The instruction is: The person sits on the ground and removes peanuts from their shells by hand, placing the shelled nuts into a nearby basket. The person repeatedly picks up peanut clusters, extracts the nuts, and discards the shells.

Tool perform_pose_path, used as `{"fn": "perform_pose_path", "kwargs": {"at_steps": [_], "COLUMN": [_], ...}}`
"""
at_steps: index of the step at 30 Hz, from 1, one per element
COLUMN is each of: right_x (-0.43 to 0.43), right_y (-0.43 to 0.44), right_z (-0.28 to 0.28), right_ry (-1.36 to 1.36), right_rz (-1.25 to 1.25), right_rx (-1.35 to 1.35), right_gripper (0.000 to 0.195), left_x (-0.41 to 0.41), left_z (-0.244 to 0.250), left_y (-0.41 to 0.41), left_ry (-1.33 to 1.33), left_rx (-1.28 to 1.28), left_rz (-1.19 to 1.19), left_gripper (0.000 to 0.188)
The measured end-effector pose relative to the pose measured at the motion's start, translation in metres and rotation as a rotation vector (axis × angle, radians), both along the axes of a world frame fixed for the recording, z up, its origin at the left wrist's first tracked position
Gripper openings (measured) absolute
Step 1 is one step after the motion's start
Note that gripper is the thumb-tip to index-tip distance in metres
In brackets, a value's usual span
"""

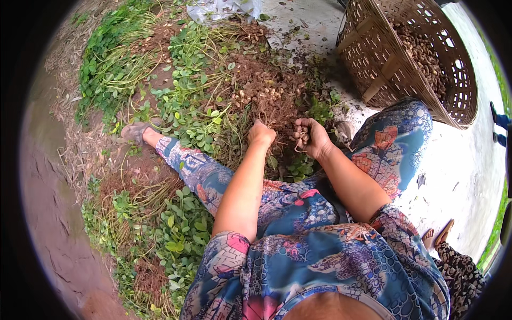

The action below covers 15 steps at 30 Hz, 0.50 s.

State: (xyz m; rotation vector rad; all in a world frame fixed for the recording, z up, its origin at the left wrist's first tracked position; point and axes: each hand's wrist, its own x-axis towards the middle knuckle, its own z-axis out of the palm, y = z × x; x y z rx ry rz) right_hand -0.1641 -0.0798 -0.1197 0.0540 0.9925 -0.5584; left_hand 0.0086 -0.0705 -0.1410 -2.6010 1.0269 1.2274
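Note:
My left hand (262,134) is closed around the roots and stems of a pulled peanut plant (276,110), whose brown root tangle spreads out just ahead of it. To its right, my right hand (316,138) curls palm-up around several loose peanut pods (303,136), with thin root threads trailing from them. More unpicked pods (272,94) sit among the roots beyond both hands. Up and to the right, a tilted woven bamboo basket (376,52) holds a heap of peanuts (424,56).
Uprooted peanut plants with leaves (184,80) lie along my left, and another leafy heap (180,232) is beside my hip. A clear plastic sheet (224,9) is at the top. Pale concrete (444,172) stretches rightward, where another person's sandalled foot (444,232) shows.

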Motion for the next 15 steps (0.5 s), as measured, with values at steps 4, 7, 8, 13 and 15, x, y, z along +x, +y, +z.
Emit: {"fn": "perform_pose_path", "kwargs": {"at_steps": [4,7,8,13,15], "right_x": [-0.006,-0.002,0.000,0.018,0.025], "right_y": [-0.003,0.001,0.003,0.012,0.015], "right_z": [-0.020,-0.034,-0.034,-0.032,-0.012], "right_ry": [0.081,0.254,0.307,0.219,0.156], "right_rz": [-0.039,0.040,0.108,0.379,0.509], "right_rx": [-0.006,-0.192,-0.269,-0.487,-0.497], "right_gripper": [0.021,0.024,0.024,0.031,0.044], "left_x": [-0.007,0.020,0.027,0.018,0.031], "left_z": [0.011,0.019,0.024,0.062,0.050], "left_y": [0.010,0.030,0.039,0.076,0.095], "left_ry": [-0.068,0.209,0.256,0.434,0.573], "left_rx": [-0.114,-0.214,-0.299,-0.706,-0.632], "left_rz": [0.070,0.077,0.111,0.030,-0.031], "left_gripper": [0.063,0.061,0.055,0.035,0.039]}}
